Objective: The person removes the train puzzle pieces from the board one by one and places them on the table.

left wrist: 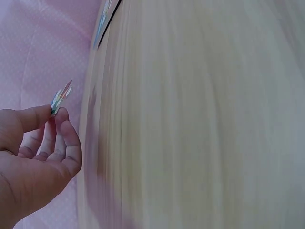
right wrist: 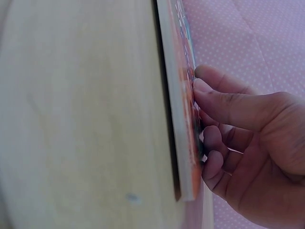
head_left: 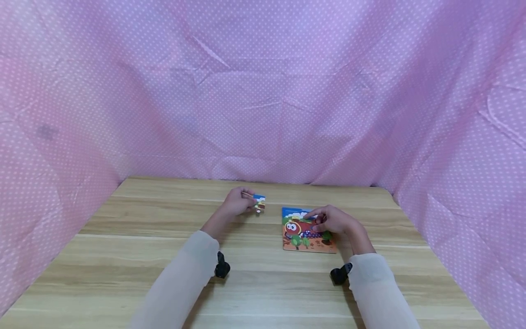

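My left hand (head_left: 238,201) pinches a small jigsaw piece (head_left: 259,204) between thumb and fingers, raised above the table. The piece shows blue, white, green and brown; in the left wrist view this piece (left wrist: 61,98) is seen nearly edge-on. To its right lies a flat jigsaw puzzle (head_left: 297,242) with a big-eyed red cartoon character, plants and a blue sky. Over the puzzle's right side, my right hand (head_left: 334,220) rests its thumb and fingertips on the picture. The right wrist view shows the thumb (right wrist: 224,102) against the puzzle's face, other fingers bent behind; the hand covers the upper right part.
Both hands work over a light wood-grain table (head_left: 255,292). Pink dotted cloth (head_left: 263,114) hangs behind the table and along both sides. A small black camera (head_left: 222,266) sits on the left wrist, another camera (head_left: 340,275) on the right.
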A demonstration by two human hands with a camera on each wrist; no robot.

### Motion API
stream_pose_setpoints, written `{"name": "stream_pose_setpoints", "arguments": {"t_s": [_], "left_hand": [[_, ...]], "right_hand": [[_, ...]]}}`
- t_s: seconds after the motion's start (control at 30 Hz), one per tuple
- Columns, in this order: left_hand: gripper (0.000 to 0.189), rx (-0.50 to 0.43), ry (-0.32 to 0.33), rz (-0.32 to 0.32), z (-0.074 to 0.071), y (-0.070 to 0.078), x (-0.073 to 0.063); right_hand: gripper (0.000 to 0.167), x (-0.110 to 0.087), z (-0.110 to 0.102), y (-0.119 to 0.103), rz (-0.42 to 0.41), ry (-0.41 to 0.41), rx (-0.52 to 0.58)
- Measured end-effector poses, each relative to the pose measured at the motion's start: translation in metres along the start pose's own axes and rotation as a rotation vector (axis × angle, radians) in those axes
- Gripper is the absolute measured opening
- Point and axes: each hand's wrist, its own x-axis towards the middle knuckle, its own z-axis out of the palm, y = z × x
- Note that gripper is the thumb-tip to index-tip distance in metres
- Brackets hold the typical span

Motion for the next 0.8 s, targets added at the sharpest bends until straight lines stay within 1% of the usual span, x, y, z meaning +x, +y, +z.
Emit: {"name": "stream_pose_setpoints", "arguments": {"t_s": [0.1, 0.2, 0.33, 0.47, 0.6, 0.8], "left_hand": [[0.028, -0.009, 0.004, -0.007, -0.015, -0.003, -0.002], [0.027, 0.002, 0.007, 0.001, -0.030, -0.005, -0.004], [0.025, 0.057, 0.028, 0.011, -0.050, -0.009, -0.009], [0.027, 0.080, 0.035, 0.008, -0.069, -0.015, -0.012], [0.028, 0.103, 0.038, -0.002, -0.086, -0.022, -0.015], [0.030, 0.178, 0.061, -0.024, -0.112, -0.028, -0.023]], "right_hand": [[0.035, -0.001, 0.000, 0.000, -0.002, -0.004, -0.011], [0.035, -0.001, 0.000, 0.000, 0.007, -0.002, -0.013], [0.035, -0.001, 0.000, 0.001, 0.017, 0.000, -0.013], [0.035, -0.001, 0.000, 0.003, 0.016, 0.004, -0.013], [0.035, 0.000, 0.000, 0.004, 0.015, 0.007, -0.008], [0.034, 0.001, 0.001, 0.005, 0.019, 0.011, -0.018]]}}
